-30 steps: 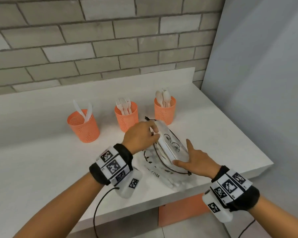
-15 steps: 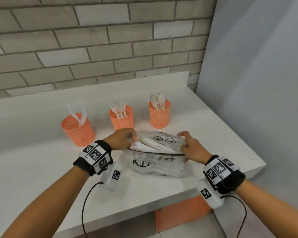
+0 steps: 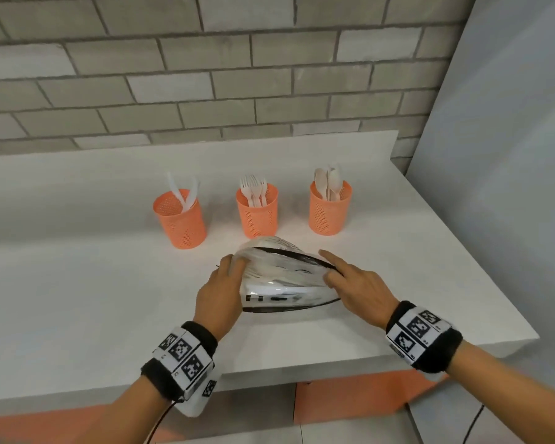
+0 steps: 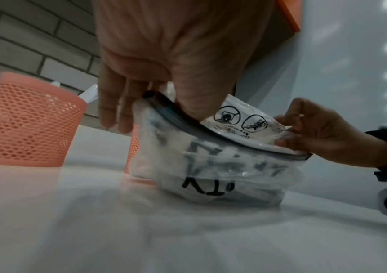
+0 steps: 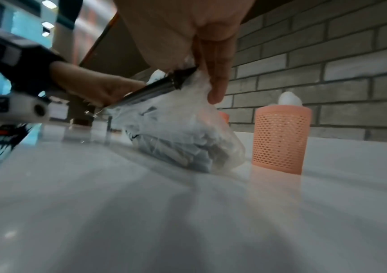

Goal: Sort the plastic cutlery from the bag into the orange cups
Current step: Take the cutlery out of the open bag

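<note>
A clear zip bag (image 3: 282, 285) of white plastic cutlery lies on the white counter (image 3: 109, 299), in front of the cups. My left hand (image 3: 234, 264) grips the left end of its dark zip rim, thumb inside the mouth (image 4: 199, 96). My right hand (image 3: 329, 267) pinches the right end of the bag (image 4: 211, 162), index finger stretched along the rim. Behind stand three orange mesh cups: the left one (image 3: 180, 219) holds knives, the middle one (image 3: 257, 214) forks, the right one (image 3: 330, 208) spoons. In the right wrist view my fingers (image 5: 215, 77) clamp the bag (image 5: 176, 133).
A grey brick wall (image 3: 205, 75) runs behind the counter, and a plain grey wall (image 3: 510, 155) closes the right side. The counter's front edge (image 3: 302, 363) lies just below my wrists, with an orange panel (image 3: 350, 398) underneath. Bare counter spreads to the left of the cups.
The bag has turned from lengthwise to crosswise. My left hand slid to its left end and my right hand to its right end, both now gripping the zip rim.
</note>
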